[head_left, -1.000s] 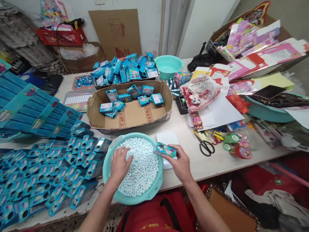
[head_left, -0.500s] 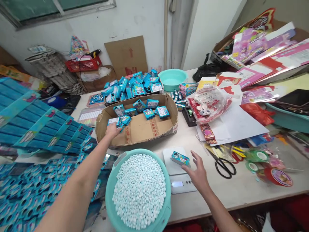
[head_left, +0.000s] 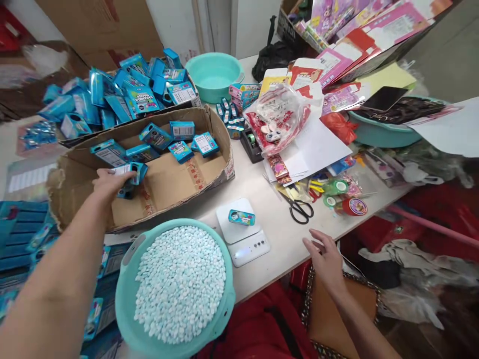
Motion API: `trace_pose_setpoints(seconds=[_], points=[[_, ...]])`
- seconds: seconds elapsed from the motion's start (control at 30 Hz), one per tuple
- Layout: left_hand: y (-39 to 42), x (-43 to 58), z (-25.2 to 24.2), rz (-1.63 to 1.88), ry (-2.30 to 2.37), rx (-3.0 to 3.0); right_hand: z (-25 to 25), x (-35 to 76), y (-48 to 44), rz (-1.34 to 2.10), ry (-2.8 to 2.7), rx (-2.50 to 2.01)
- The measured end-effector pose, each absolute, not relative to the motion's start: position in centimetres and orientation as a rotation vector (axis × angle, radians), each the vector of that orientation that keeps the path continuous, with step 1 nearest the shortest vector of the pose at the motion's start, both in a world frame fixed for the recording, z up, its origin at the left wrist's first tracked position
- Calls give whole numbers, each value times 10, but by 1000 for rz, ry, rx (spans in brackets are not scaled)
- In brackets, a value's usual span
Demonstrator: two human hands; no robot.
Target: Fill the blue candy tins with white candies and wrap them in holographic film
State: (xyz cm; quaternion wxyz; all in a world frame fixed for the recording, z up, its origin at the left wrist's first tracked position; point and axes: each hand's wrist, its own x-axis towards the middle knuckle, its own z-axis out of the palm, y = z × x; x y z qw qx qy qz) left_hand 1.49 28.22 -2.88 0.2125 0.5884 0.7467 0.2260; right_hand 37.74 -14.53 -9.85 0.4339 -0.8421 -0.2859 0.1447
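My left hand [head_left: 107, 187] reaches into a shallow cardboard tray [head_left: 164, 203], its fingers closed round a small blue candy box [head_left: 135, 172]. Several more blue boxes lie loosely in the tray. To the right, my right hand [head_left: 326, 257] hangs by the table's front edge, fingers apart and holding nothing. On a white digital scale [head_left: 249, 249] rests another blue candy box [head_left: 242, 217], apart from both hands. A turquoise basin [head_left: 125, 299] full of pale blue and white candies [head_left: 181, 284] stands in front of the tray.
Behind the tray, a heap of blue boxes [head_left: 138, 94] stands near an aqua bowl [head_left: 215, 75]. At right lie black scissors [head_left: 299, 210], a tape dispenser [head_left: 251, 144], tape rolls and a plastic bag [head_left: 279, 119]. Flat blue packages [head_left: 22, 234] crowd the left.
My view has turned to the right. My right hand has moved away from the scale to the table's front edge. My left hand remains at the box in the tray.
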Motion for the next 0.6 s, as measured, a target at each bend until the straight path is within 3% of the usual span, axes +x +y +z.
trace_pose_setpoints(seconds=[0.07,0.17,0.3,0.47,0.6], points=[[262,13,-11,711,2047,1417,-70,358,-112,324,-868,-1953],[192,33,7,869,1602,1285,-27,317,-61,317,-1139,-1703],[80,90,17,753,1228,1340,6,260,-13,583,-1483,-1397],[28,102,14,636,1022,1319,11,246,-8,782,-1172,-1331],[13,48,-32,624,1345,1804,6,267,-39,1000,-930,-1282]])
